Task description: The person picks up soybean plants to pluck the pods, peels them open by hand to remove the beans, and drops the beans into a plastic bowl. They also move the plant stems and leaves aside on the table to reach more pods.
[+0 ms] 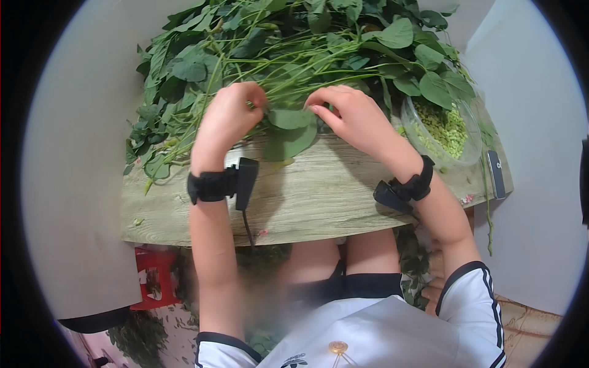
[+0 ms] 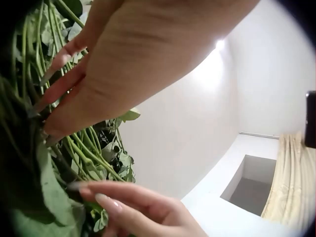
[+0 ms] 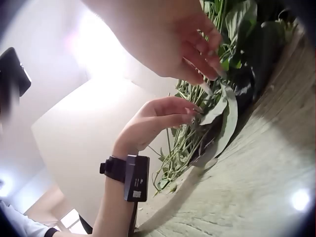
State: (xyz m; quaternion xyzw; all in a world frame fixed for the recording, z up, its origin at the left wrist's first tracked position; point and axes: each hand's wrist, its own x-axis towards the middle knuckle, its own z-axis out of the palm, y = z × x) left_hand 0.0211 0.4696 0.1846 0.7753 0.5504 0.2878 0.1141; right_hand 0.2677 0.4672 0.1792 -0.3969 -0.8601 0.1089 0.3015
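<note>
My left hand (image 1: 230, 116) pinches a leafy bean stem with curled fingers at the front of the plant heap. Opposite it, my right hand (image 1: 353, 116) pinches the same sprig with thumb and forefinger. Broad green leaves (image 1: 289, 142) hang between the two hands over the table's near half. In the right wrist view, the fingertips of the left hand (image 3: 153, 118) and right hand (image 3: 182, 49) meet the leaf (image 3: 228, 116) from two sides. The stem itself is mostly hidden behind fingers and leaves.
A large heap of bean plants (image 1: 245, 52) covers the far side of the wooden table (image 1: 307, 202). At the right stands a clear plastic tub (image 1: 473, 144) of shelled green beans (image 1: 454, 130), beside a dark phone-like device (image 1: 497, 175). A red stool (image 1: 156, 276) is below left.
</note>
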